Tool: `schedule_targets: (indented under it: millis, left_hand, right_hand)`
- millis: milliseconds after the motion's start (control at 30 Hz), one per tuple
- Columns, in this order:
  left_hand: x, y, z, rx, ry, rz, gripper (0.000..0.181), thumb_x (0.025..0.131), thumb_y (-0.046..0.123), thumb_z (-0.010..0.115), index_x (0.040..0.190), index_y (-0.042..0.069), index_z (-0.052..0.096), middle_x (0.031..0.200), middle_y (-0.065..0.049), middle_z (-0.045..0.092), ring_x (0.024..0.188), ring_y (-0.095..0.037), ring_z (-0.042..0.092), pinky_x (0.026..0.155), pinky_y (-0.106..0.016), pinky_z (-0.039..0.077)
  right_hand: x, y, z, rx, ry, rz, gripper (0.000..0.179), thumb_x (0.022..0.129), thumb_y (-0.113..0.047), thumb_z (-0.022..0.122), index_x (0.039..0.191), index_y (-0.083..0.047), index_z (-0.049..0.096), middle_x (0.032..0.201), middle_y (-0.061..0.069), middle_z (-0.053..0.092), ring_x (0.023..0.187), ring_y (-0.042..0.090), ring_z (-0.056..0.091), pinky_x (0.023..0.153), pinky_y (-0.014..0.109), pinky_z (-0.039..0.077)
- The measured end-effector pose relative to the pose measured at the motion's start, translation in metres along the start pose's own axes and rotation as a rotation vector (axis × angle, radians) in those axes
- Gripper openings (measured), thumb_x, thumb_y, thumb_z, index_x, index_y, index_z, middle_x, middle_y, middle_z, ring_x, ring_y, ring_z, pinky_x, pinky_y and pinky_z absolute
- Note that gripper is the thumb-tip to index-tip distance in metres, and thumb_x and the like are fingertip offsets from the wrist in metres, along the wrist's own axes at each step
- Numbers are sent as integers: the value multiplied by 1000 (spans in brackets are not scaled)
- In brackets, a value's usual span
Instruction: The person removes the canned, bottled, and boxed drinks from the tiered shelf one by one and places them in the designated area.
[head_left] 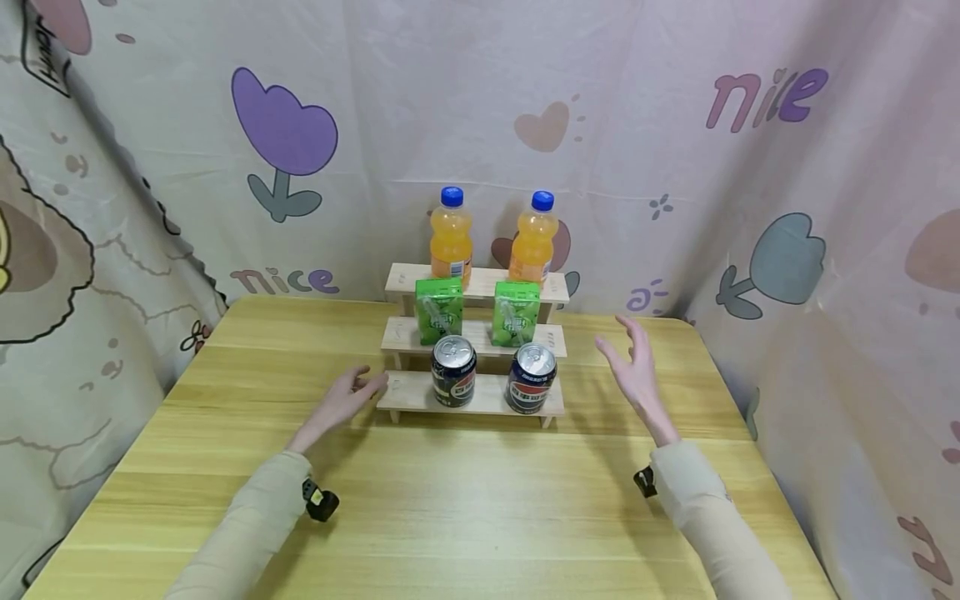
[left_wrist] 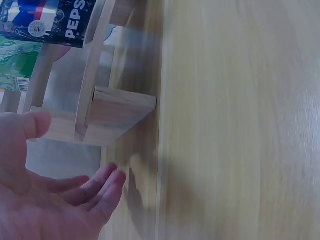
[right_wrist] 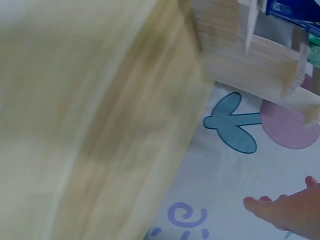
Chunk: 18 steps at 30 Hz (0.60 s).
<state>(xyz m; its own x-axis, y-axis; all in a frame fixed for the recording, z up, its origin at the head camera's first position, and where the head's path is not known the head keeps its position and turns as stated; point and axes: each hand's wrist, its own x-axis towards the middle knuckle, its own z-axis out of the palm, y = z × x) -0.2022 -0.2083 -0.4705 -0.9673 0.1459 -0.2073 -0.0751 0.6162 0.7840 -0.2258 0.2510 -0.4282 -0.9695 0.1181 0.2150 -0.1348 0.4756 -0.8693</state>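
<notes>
A three-step wooden display stand point(head_left: 408, 390) bears two orange drink bottles point(head_left: 452, 236) point(head_left: 533, 242) with blue caps on top. Two green drink cartons point(head_left: 439, 315) point(head_left: 515, 317) stand on its middle step. Two dark soda cans point(head_left: 453, 377) point(head_left: 530, 383) occupy the lowest; one shows "PEPS" in the left wrist view. My left hand point(head_left: 349, 397), fingers loosely extended, is at the left end of the bottom step; whether it touches the wood I cannot tell. To the right of the stand, my right hand point(head_left: 636, 371) is raised with thumb and fingers spread, holding nothing.
The stand is on a light wooden table point(head_left: 480, 508), near its back edge. A patterned curtain point(head_left: 420, 100) hangs behind and along both sides. Small black cameras point(head_left: 321, 503) are worn at the wrists over pale sleeves point(head_left: 247, 521).
</notes>
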Motion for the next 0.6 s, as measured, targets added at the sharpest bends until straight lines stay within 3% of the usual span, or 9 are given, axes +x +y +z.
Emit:
schedule_targets:
  millis: [167,333,600]
  left_hand:
    - [0,3,2,-94,-20,-16,73,106,41,45,148,-17,29,138,-37,54,123,-44,60,105,-50,51]
    - [1,5,4,-203,-34,-29,66,106,34,47,146,-18,33,142,-39,48,124,-44,59,104,-46,52]
    - [3,4,6,-268,-62,-27,63,105,26,51,144,-21,34,138,-38,53,115,-27,63,94,-32,56]
  right_hand:
    - [12,-13,-4,78,-6,-16,66,97,-20,65,153,-3,35,162,21,27,151,42,23,125,57,20]
    - [25,-30,-8,152,-33,-24,67,95,-16,66,152,-2,35,163,19,26,152,38,22,127,54,19]
    - [43,-58,-19,177,-153,-31,66,96,-16,64,152,0,32,167,17,20,155,36,17,127,54,16]
